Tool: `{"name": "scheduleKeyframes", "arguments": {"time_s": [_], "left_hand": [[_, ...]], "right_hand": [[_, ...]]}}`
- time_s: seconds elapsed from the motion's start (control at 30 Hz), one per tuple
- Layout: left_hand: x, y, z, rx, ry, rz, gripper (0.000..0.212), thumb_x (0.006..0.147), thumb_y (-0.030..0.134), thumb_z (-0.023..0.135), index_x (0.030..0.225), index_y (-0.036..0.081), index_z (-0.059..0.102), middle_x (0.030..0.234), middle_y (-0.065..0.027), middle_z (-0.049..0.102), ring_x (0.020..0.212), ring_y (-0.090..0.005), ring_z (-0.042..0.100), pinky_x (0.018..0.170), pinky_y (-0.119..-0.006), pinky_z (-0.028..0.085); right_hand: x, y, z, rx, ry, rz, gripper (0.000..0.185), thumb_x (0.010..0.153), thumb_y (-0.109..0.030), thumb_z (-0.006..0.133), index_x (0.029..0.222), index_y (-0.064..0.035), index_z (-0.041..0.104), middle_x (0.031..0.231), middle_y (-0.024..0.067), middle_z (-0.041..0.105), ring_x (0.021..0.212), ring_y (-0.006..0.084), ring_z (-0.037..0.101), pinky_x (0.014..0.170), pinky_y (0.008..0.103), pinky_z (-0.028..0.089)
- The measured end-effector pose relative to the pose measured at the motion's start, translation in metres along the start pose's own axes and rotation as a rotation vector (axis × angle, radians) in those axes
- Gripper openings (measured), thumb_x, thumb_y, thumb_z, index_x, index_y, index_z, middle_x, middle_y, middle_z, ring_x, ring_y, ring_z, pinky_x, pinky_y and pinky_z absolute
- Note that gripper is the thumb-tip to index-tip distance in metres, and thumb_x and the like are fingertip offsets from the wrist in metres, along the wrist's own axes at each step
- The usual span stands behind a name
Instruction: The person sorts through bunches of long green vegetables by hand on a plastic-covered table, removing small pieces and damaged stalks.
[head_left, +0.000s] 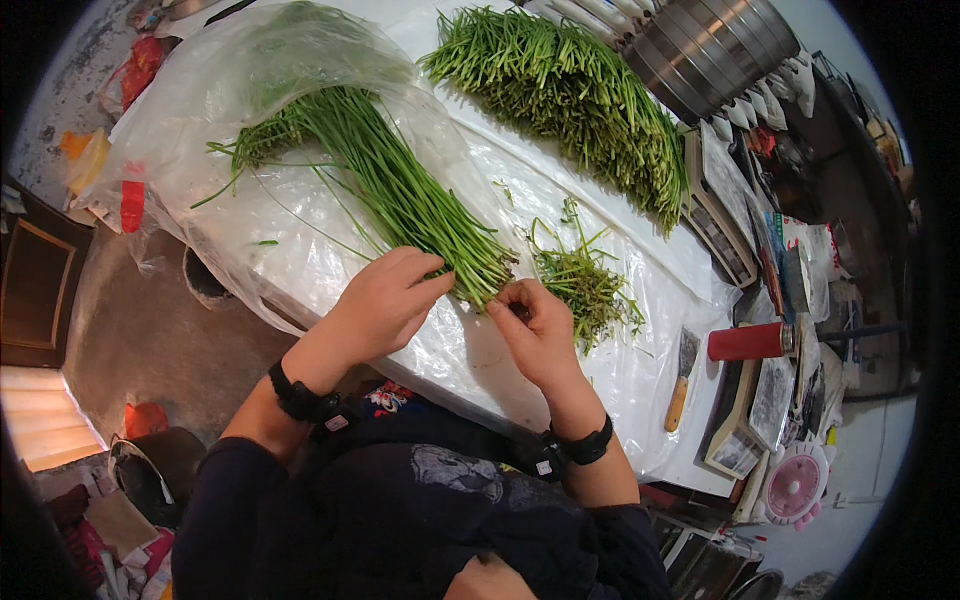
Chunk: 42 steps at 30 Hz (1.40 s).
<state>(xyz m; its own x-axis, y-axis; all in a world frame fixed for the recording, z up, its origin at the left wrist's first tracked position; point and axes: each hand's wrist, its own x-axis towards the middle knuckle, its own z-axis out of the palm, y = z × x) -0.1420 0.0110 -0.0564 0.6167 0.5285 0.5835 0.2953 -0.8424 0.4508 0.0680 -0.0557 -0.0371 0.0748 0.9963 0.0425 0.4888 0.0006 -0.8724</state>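
Note:
A loose bundle of garlic chives (409, 191) lies across clear plastic sheeting before me, its cut ends towards my hands. My right hand (540, 330) pinches at the pale root ends with thumb and forefinger. On the near side of the stalks, my left hand (390, 304) rests with bent fingers against the lower part of the bundle; its fingertips are partly hidden, so its grip is unclear. Just beyond my right hand sits a small heap of trimmed scraps (589, 292). A large stack of chives (562, 105) with ends aligned lies at the far side.
A wooden-handled knife (679, 382) and a red flask (750, 341) lie on the right. Two scales (716, 206) (742, 431) line that edge, near a steel pot (712, 56). A plastic bag (292, 52) covers the bundle's far end. A pink fan (796, 484) stands lower right.

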Motion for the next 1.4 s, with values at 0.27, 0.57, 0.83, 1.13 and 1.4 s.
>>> {"name": "scheduleKeyframes", "arguments": {"time_s": [0.27, 0.57, 0.83, 1.13, 1.4], "left_hand": [[0.019, 0.008, 0.008, -0.026, 0.06, 0.073, 0.028, 0.069, 0.002, 0.066, 0.096, 0.002, 0.06, 0.101, -0.0158, 0.055, 0.092, -0.0342, 0.055, 0.079, -0.044, 0.045], [0.007, 0.007, -0.006, 0.043, -0.106, 0.099, 0.021, 0.065, 0.004, 0.064, 0.084, 0.005, 0.055, 0.101, -0.0121, 0.055, 0.097, -0.0314, 0.054, 0.09, -0.048, 0.041], [0.01, 0.009, 0.009, -0.027, -0.079, 0.067, 0.023, 0.069, 0.004, 0.064, 0.091, 0.004, 0.057, 0.102, -0.0122, 0.055, 0.098, -0.0317, 0.054, 0.091, -0.048, 0.041], [0.016, 0.009, 0.019, -0.03, -0.088, 0.067, 0.022, 0.07, 0.007, 0.065, 0.09, 0.006, 0.057, 0.103, -0.0101, 0.055, 0.105, -0.0301, 0.052, 0.096, -0.049, 0.038], [0.01, 0.007, 0.023, -0.036, -0.09, 0.033, 0.021, 0.07, 0.006, 0.068, 0.088, 0.007, 0.058, 0.101, -0.0075, 0.057, 0.106, -0.0289, 0.053, 0.098, -0.05, 0.036]], "right_hand": [[-0.005, -0.003, -0.006, 0.072, -0.093, -0.008, 0.011, 0.085, -0.009, 0.064, 0.084, -0.0003, 0.057, 0.069, -0.0027, 0.052, 0.061, 0.004, 0.044, 0.054, 0.02, 0.036], [-0.014, 0.016, -0.013, 0.215, -0.09, 0.146, 0.01, 0.086, -0.008, 0.062, 0.086, 0.0, 0.057, 0.074, 0.0006, 0.056, 0.068, 0.0068, 0.052, 0.061, 0.0206, 0.042], [-0.014, 0.008, -0.013, 0.451, -0.057, 0.193, 0.006, 0.089, -0.004, 0.057, 0.088, 0.0012, 0.053, 0.087, 0.007, 0.06, 0.075, 0.0126, 0.059, 0.068, 0.0248, 0.048], [-0.023, 0.004, -0.022, 0.587, 0.002, 0.151, 0.006, 0.089, -0.004, 0.057, 0.09, -0.0003, 0.053, 0.089, 0.009, 0.062, 0.077, 0.0136, 0.057, 0.07, 0.0265, 0.048], [-0.033, 0.001, -0.06, 0.683, 0.227, 0.075, 0.006, 0.088, 0.0, 0.058, 0.091, -0.0008, 0.053, 0.09, 0.0102, 0.062, 0.077, 0.0136, 0.059, 0.072, 0.0265, 0.048]]}}
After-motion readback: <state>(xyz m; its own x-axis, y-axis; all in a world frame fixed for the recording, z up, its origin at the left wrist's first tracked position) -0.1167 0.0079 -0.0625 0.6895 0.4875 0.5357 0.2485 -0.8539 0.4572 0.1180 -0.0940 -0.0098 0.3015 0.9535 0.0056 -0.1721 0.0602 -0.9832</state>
